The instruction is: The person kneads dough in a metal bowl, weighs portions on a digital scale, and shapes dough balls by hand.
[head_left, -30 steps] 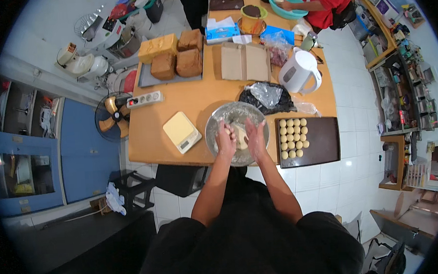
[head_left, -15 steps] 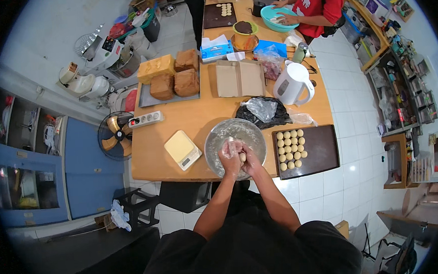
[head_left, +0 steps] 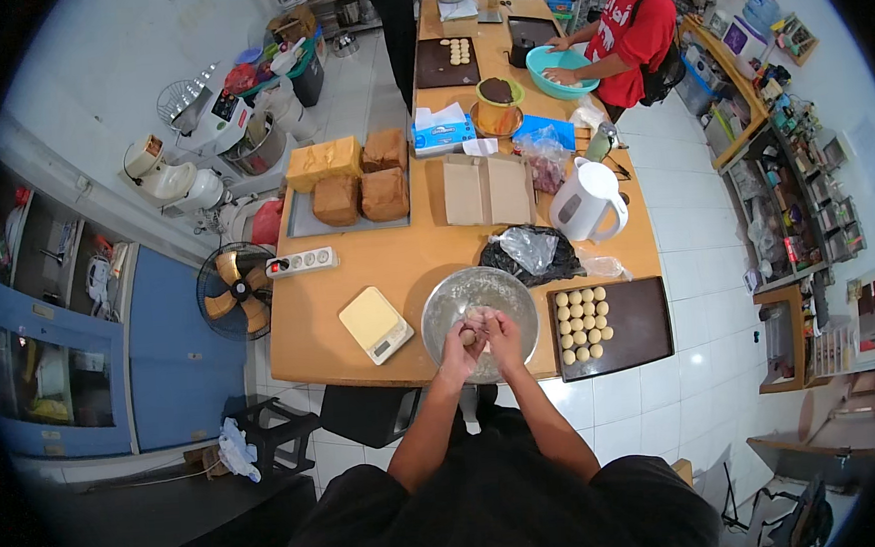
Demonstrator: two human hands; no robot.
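A steel mixing bowl (head_left: 446, 301), dusted inside with what looks like flour, stands at the table's near edge. Over it, my left hand (head_left: 458, 356) is curled around a small round dough ball (head_left: 469, 338). My right hand (head_left: 505, 342) meets it from the other side, fingers drawn together at the left fingertips; what they pinch, if anything, is hidden. To the right lies a dark baking tray (head_left: 641, 321) with rows of pale dough balls (head_left: 575, 312) on its left part. Left of the bowl sits a cream kitchen scale (head_left: 372, 320).
Beyond the bowl are a black plastic bag (head_left: 559, 259), a white electric kettle (head_left: 587, 202) and an open cardboard box (head_left: 488, 191). Large bread loaves (head_left: 336, 199) fill a tray at left, near a power strip (head_left: 304, 263). A person in red (head_left: 633, 36) works at a turquoise basin (head_left: 542, 62).
My hands have shifted, the dough ball now showing in the left hand rather than between both. The whole view has tilted slightly, so the table appears lower.
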